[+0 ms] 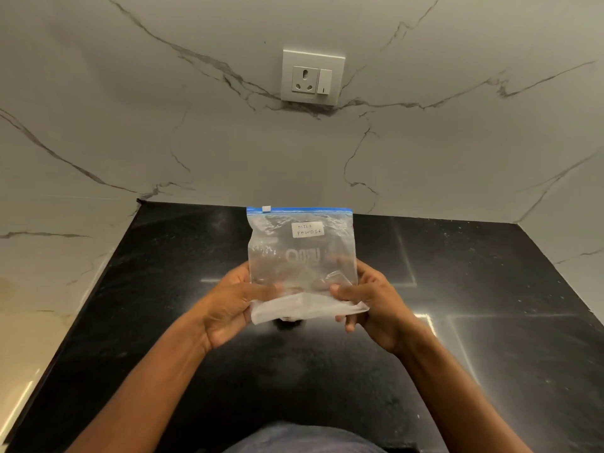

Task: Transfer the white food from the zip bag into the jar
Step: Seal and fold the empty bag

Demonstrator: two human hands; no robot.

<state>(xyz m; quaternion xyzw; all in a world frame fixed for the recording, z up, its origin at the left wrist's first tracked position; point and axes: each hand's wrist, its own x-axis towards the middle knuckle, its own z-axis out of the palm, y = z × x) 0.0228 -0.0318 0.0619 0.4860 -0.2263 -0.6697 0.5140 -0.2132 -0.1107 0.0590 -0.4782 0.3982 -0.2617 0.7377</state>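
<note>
A black, polished, speckled stone counter (490, 322) fills the lower part of the view, with thin pale seam lines crossing it and bright glints of overhead light on its right half. Behind and to both sides rise white marble-look walls (130, 109) veined with grey-brown cracks. On the back wall, above the counter's far edge, sits a white rectangular plastic socket plate (312, 76) with a three-pin outlet and a rocker switch beside it.

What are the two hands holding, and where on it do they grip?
The zip bag, upright; left hand and right hand grip its lower corners.
</note>
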